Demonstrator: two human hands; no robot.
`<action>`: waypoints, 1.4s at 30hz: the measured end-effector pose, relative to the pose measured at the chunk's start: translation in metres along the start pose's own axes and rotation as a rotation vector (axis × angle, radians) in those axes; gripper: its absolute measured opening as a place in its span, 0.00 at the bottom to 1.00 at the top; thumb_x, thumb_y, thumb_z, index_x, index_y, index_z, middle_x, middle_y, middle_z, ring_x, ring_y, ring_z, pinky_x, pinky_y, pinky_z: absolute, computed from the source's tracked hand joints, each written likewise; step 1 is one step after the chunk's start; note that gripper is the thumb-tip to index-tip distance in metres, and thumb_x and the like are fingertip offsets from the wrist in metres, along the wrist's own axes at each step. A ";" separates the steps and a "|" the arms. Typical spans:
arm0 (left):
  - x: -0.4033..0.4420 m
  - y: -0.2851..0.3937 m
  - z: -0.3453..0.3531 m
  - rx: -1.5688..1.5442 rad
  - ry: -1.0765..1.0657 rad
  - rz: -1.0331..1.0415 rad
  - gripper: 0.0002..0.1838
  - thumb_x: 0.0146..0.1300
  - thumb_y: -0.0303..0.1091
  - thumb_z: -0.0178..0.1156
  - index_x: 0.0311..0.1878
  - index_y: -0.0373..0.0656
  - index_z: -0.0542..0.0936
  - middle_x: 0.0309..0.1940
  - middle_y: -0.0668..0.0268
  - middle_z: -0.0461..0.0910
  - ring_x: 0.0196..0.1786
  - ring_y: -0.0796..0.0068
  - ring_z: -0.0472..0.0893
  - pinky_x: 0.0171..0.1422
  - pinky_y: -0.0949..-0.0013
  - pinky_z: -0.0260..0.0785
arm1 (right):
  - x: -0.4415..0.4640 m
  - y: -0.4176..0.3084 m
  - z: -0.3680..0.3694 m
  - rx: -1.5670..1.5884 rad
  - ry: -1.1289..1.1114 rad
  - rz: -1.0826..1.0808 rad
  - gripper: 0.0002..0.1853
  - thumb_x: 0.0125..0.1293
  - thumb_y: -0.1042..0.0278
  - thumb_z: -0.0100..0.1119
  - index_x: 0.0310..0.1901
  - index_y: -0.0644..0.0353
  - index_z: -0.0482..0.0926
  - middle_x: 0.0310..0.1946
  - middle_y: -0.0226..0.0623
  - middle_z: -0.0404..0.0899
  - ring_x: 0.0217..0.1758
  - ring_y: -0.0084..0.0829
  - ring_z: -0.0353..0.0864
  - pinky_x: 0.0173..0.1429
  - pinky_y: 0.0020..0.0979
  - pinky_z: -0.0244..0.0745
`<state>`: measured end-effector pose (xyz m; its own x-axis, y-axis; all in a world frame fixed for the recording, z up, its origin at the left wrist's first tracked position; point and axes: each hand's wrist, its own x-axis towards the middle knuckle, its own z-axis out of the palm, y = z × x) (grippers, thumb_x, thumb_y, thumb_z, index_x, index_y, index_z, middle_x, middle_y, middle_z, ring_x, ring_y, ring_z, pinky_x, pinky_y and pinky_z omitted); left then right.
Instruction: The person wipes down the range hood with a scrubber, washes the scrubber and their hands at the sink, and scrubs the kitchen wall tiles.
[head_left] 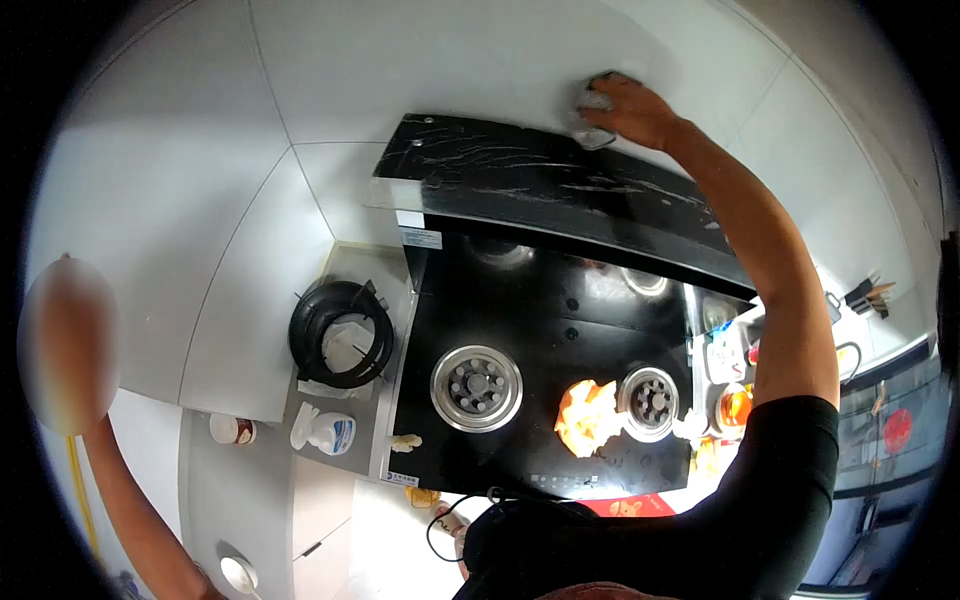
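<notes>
High on the light wall, my right hand is closed on a crumpled grey-white cloth. It presses the cloth to the wall just above the black marbled panel behind the stove. At the far left, my left hand is raised by the wall; a blur covers its fingers. Below my right arm lies the black glass stove top with two bare metal burners. A crumpled orange-and-white cloth or wrapper rests beside the right burner.
Black pan supports are stacked on the left counter, near a white spray bottle and a small white jar. A yellowish crumpled scrap lies on the stove's left edge. Bottles and an orange-filled jar stand right of the stove.
</notes>
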<state>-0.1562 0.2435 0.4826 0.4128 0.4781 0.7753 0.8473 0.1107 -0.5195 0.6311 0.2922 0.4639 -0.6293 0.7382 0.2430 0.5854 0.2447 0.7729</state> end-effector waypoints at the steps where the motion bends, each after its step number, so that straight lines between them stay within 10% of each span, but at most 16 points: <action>1: -0.002 -0.001 0.000 0.010 -0.002 0.004 0.08 0.67 0.35 0.61 0.35 0.42 0.80 0.64 0.71 0.77 0.60 0.65 0.79 0.69 0.58 0.68 | 0.002 0.008 -0.002 0.030 0.005 0.125 0.15 0.66 0.58 0.61 0.54 0.42 0.83 0.61 0.42 0.74 0.64 0.47 0.73 0.69 0.39 0.71; 4: -0.002 -0.005 0.002 0.072 0.039 0.070 0.09 0.68 0.37 0.60 0.35 0.42 0.81 0.63 0.72 0.77 0.60 0.64 0.79 0.68 0.58 0.68 | 0.068 0.013 -0.019 0.477 0.106 0.772 0.15 0.68 0.58 0.59 0.56 0.38 0.81 0.64 0.43 0.72 0.65 0.48 0.72 0.68 0.40 0.72; 9: 0.002 -0.010 0.001 0.104 0.035 0.089 0.09 0.68 0.38 0.61 0.35 0.43 0.82 0.63 0.72 0.77 0.60 0.65 0.79 0.67 0.58 0.70 | 0.138 -0.052 -0.030 0.077 0.177 0.274 0.16 0.68 0.60 0.58 0.57 0.39 0.81 0.65 0.44 0.72 0.68 0.48 0.70 0.69 0.40 0.71; 17: -0.005 -0.021 0.011 0.172 0.055 0.148 0.08 0.69 0.37 0.60 0.38 0.44 0.82 0.64 0.73 0.77 0.56 0.68 0.81 0.65 0.61 0.72 | -0.020 -0.018 -0.011 0.129 -0.167 -0.140 0.15 0.67 0.60 0.59 0.54 0.40 0.83 0.65 0.42 0.71 0.68 0.46 0.68 0.71 0.41 0.67; 28: -0.016 -0.030 0.027 0.152 0.025 0.145 0.09 0.71 0.37 0.58 0.39 0.44 0.83 0.64 0.72 0.77 0.56 0.67 0.81 0.63 0.62 0.74 | 0.088 -0.066 -0.002 0.066 0.119 0.094 0.19 0.64 0.66 0.58 0.58 0.41 0.81 0.60 0.42 0.75 0.66 0.43 0.71 0.69 0.40 0.70; 35: -0.019 -0.034 0.042 0.226 0.007 0.141 0.09 0.71 0.37 0.56 0.41 0.45 0.82 0.64 0.72 0.77 0.57 0.66 0.81 0.63 0.61 0.74 | -0.133 0.018 0.000 0.034 -0.235 0.455 0.18 0.66 0.56 0.60 0.58 0.37 0.80 0.63 0.40 0.74 0.69 0.45 0.67 0.72 0.47 0.65; 42: -0.002 -0.002 0.002 0.009 0.005 -0.013 0.06 0.66 0.34 0.61 0.42 0.44 0.82 0.64 0.75 0.76 0.59 0.63 0.79 0.68 0.58 0.69 | -0.205 0.054 0.007 -0.081 -0.040 0.761 0.22 0.63 0.64 0.63 0.60 0.50 0.77 0.57 0.44 0.79 0.68 0.51 0.70 0.69 0.47 0.69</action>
<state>-0.1590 0.2440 0.4817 0.4037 0.4718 0.7839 0.8497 0.1243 -0.5124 0.7954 0.1582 0.4522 -0.0482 0.7073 0.7052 0.8099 -0.3855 0.4420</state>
